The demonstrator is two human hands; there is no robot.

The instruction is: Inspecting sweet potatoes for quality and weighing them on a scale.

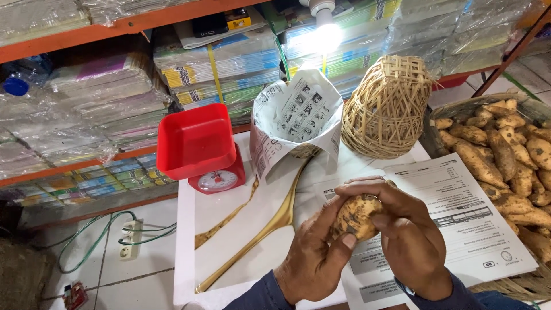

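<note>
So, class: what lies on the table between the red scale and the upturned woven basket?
In the head view, a cone of printed paper stands between the scale and the basket, on the white table.

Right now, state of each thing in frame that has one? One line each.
left hand: closed around the tuber, thumb on its lower side
right hand: gripping the tuber from the right
tuber: held off the table in both hands
red scale: pan empty; dial reading too small to tell
woven basket: tipped on its side
paper-lined basket: upright, open, contents hidden
big basket: full of tubers
bulb: lit
</note>
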